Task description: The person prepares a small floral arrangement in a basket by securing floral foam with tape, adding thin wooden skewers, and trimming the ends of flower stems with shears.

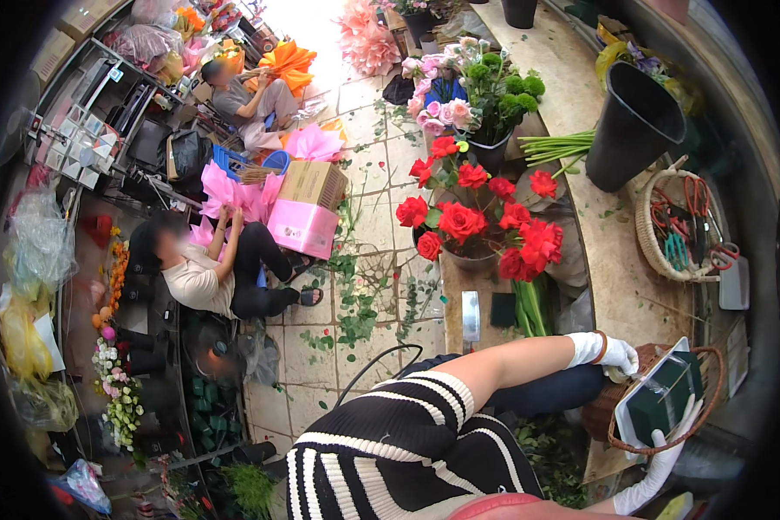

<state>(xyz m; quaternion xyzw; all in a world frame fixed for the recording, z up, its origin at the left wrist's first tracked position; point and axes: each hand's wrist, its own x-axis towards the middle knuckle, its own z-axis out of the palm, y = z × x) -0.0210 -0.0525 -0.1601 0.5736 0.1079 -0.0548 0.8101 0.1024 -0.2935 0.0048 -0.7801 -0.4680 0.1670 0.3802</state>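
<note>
A brown wicker basket point(600, 407) with a hooped handle stands at the lower right. In it sits a dark green block of floral foam point(667, 394) in a pale, white-edged liner, with thin light strips across its top. My left hand point(617, 354), in a white glove with a brown band at the wrist, is closed at the basket's left side. A small pale thing shows under its fingers; its kind is unclear. My right hand point(667, 455), also white-gloved, grips the basket's near right edge, its fingers along the foam's side and its thumb in front.
Red roses point(464, 221) stand in pots left of the worktop point(572, 204). Beyond are a tall black bucket point(633, 126), green stems point(555, 149) and a wicker tool basket point(678, 227) with scissors. Two people sit at the left among pink and orange wrapping; leaves litter the tiled floor point(381, 308).
</note>
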